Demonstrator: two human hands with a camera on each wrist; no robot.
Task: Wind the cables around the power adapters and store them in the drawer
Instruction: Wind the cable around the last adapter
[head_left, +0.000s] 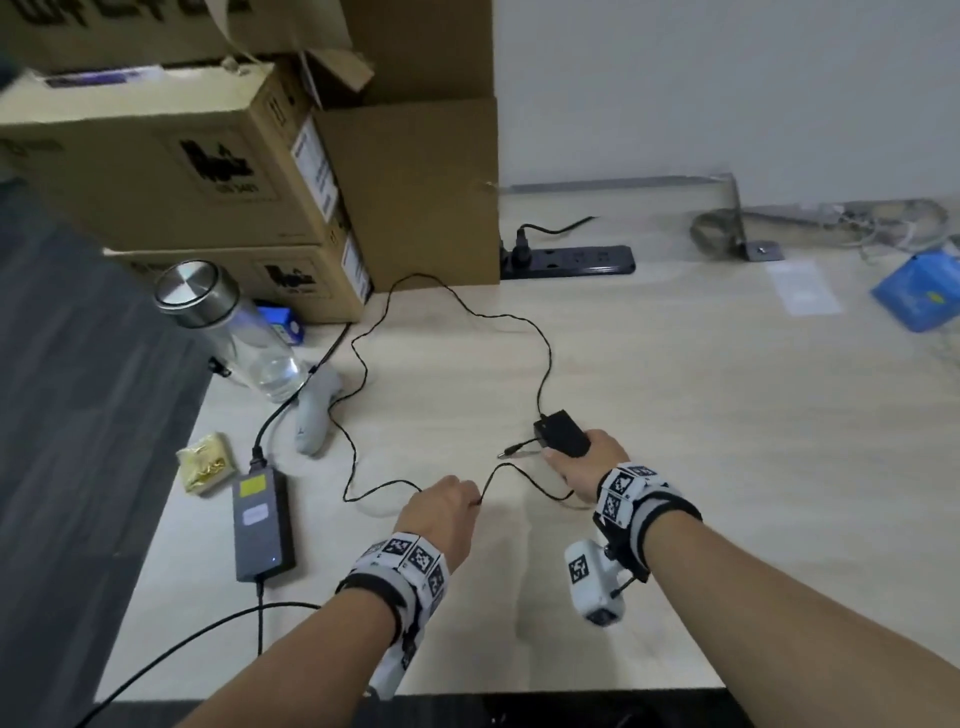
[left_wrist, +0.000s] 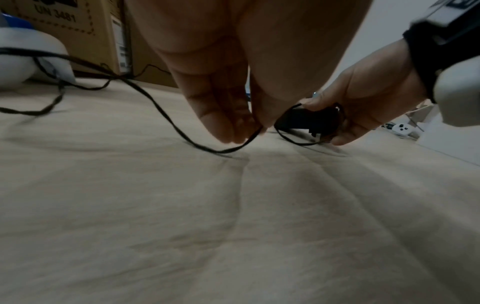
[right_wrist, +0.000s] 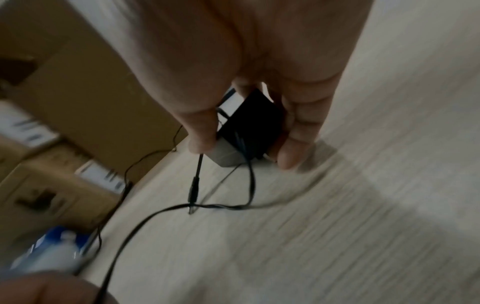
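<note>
A small black power adapter (head_left: 558, 438) sits just above the light wood table (head_left: 675, 415), gripped by my right hand (head_left: 574, 464) between thumb and fingers (right_wrist: 298, 131). Its thin black cable (head_left: 452, 306) runs off in a wide loose loop over the table and comes back to my left hand (head_left: 467, 500), which pinches it (left_wrist: 248, 134). The barrel plug (head_left: 511, 451) sticks out beside the adapter (right_wrist: 249, 125). One turn of cable crosses the adapter. A larger grey power adapter (head_left: 262, 525) lies at the left with its thick cords attached. No drawer is in view.
Stacked cardboard boxes (head_left: 208, 171) stand at the back left, with a steel-capped clear bottle (head_left: 228, 332) and a grey handle-shaped device (head_left: 317, 415) in front. A black power strip (head_left: 571, 260) lies at the back, a blue packet (head_left: 919, 296) far right, a yellow packet (head_left: 205, 462) near the left edge.
</note>
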